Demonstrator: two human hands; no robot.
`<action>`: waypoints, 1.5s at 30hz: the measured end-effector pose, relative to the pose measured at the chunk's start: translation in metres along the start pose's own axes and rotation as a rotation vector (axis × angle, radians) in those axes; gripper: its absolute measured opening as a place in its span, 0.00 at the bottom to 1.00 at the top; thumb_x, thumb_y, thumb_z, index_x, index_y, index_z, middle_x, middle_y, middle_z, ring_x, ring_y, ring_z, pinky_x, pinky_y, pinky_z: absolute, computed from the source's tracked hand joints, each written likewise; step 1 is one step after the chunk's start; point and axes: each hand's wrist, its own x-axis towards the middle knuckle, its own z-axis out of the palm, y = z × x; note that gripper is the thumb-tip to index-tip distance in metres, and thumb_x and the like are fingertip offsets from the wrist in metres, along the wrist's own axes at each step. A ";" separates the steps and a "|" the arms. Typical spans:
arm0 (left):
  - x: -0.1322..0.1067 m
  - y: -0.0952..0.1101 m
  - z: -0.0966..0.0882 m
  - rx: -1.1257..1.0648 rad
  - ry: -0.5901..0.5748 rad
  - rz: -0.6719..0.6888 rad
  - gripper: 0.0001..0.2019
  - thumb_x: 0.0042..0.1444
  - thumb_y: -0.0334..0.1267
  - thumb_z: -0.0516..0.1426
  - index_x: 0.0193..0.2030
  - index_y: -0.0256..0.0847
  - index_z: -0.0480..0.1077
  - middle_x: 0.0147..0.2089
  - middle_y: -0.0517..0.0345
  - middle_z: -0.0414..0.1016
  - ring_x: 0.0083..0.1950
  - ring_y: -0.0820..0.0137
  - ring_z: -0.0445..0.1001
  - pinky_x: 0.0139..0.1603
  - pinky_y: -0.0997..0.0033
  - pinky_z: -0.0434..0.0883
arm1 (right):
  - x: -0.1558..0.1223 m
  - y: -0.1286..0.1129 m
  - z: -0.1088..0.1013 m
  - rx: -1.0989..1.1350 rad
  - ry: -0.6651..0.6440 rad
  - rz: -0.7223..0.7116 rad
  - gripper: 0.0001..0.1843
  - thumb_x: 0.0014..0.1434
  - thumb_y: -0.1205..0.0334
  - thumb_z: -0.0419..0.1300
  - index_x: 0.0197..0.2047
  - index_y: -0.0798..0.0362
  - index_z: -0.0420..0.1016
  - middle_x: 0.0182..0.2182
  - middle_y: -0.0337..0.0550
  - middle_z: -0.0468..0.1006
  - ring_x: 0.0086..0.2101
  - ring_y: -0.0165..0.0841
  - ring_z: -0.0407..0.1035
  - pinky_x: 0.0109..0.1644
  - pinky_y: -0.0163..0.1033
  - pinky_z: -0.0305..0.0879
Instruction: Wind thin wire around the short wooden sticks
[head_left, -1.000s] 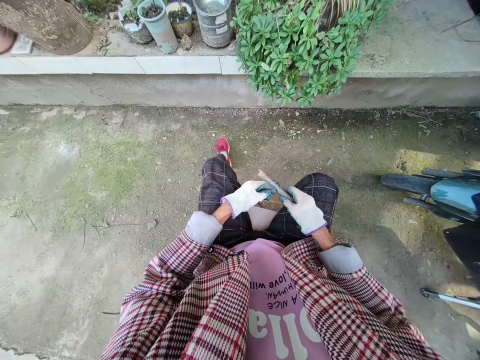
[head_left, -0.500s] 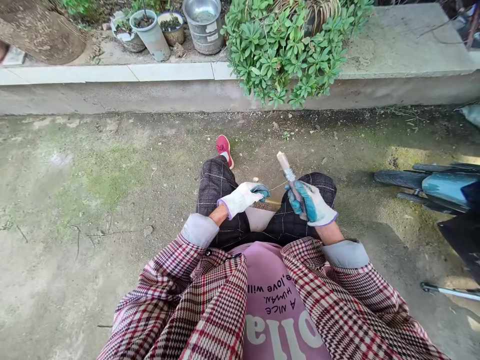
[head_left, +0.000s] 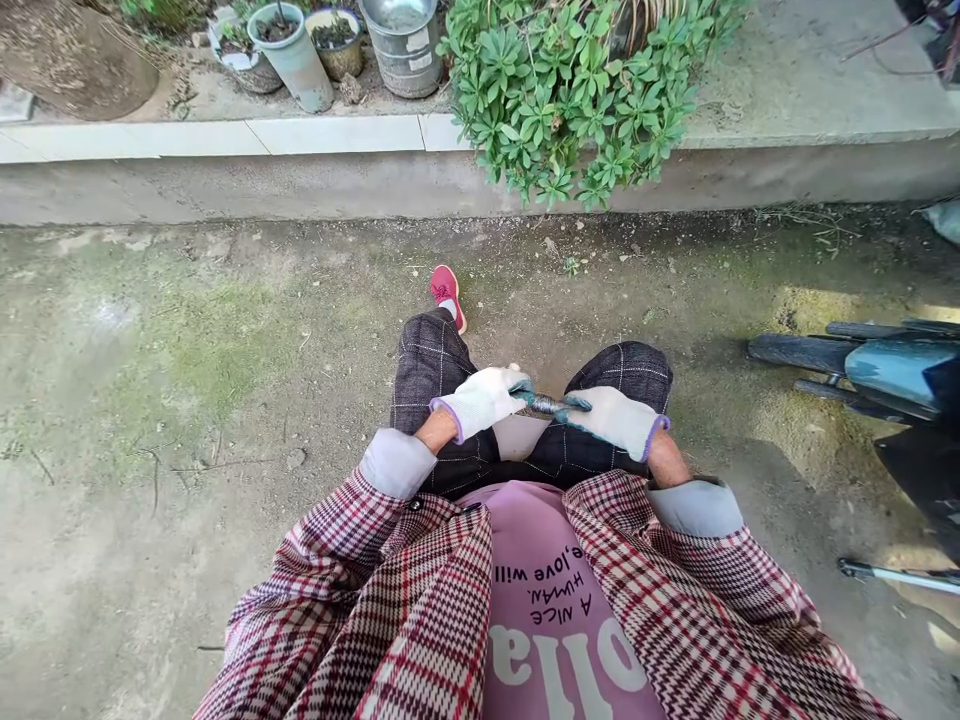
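Over my lap, a short stick wound with silvery wire lies almost level between my two gloved hands. The wire winding shows in the gap; both ends of the stick are mostly covered by the gloves. My left hand, in a white glove with teal fingers, is closed around the left end. A pale tip shows just above its fingers. On the other end, my right hand is closed too, thumb against the winding. Whether a loose strand of wire is pinched in the left fingers is hidden.
Ahead runs a low ledge bearing flowerpots, a metal pot and a leafy plant hanging over its edge. At the right stands a wheeled vehicle, partly in view. Bare ground with twigs surrounds me.
The stick has swung from upright in my right hand to nearly level. My right hand turned inward, and my left hand now grips the stick's other end; the taut wire strand no longer shows.
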 end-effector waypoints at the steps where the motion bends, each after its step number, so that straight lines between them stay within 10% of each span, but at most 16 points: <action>1: 0.000 0.000 0.001 0.024 0.017 -0.002 0.09 0.64 0.39 0.58 0.40 0.42 0.80 0.38 0.54 0.82 0.37 0.65 0.78 0.42 0.70 0.71 | 0.001 0.001 0.001 -0.046 0.017 0.001 0.10 0.59 0.59 0.66 0.27 0.50 0.77 0.30 0.48 0.82 0.32 0.39 0.74 0.39 0.41 0.63; 9: 0.000 0.001 -0.002 -0.065 0.040 -0.113 0.13 0.66 0.40 0.57 0.48 0.40 0.83 0.44 0.49 0.85 0.44 0.60 0.81 0.47 0.67 0.74 | 0.003 0.000 -0.001 -0.147 0.158 0.066 0.10 0.67 0.55 0.58 0.40 0.49 0.79 0.38 0.49 0.85 0.38 0.41 0.77 0.42 0.40 0.66; 21: -0.002 -0.001 0.011 -0.541 0.092 -0.031 0.14 0.61 0.33 0.60 0.51 0.37 0.83 0.51 0.53 0.86 0.49 0.64 0.82 0.59 0.68 0.75 | -0.005 -0.024 0.012 0.946 0.067 0.170 0.27 0.54 0.35 0.68 0.27 0.49 0.67 0.18 0.32 0.66 0.15 0.25 0.57 0.15 0.34 0.50; 34: 0.010 -0.008 0.004 -0.978 0.789 -0.162 0.12 0.54 0.30 0.59 0.45 0.38 0.79 0.47 0.50 0.85 0.50 0.63 0.82 0.59 0.60 0.77 | -0.015 -0.026 0.002 1.105 0.035 0.132 0.26 0.57 0.37 0.70 0.41 0.53 0.81 0.19 0.32 0.68 0.14 0.25 0.58 0.13 0.32 0.48; 40: 0.013 -0.013 0.026 -0.779 0.420 -0.177 0.31 0.46 0.29 0.66 0.60 0.37 0.73 0.60 0.44 0.80 0.60 0.56 0.79 0.64 0.56 0.73 | -0.021 -0.036 0.000 1.171 0.031 0.092 0.24 0.58 0.38 0.71 0.36 0.53 0.79 0.18 0.33 0.69 0.14 0.24 0.58 0.13 0.30 0.52; 45: 0.011 0.000 0.028 -0.744 0.332 -0.234 0.19 0.47 0.39 0.70 0.46 0.38 0.75 0.43 0.52 0.82 0.44 0.59 0.79 0.50 0.60 0.75 | -0.031 -0.042 0.006 1.238 -0.025 0.043 0.21 0.62 0.40 0.68 0.38 0.52 0.78 0.19 0.33 0.68 0.14 0.25 0.57 0.12 0.31 0.53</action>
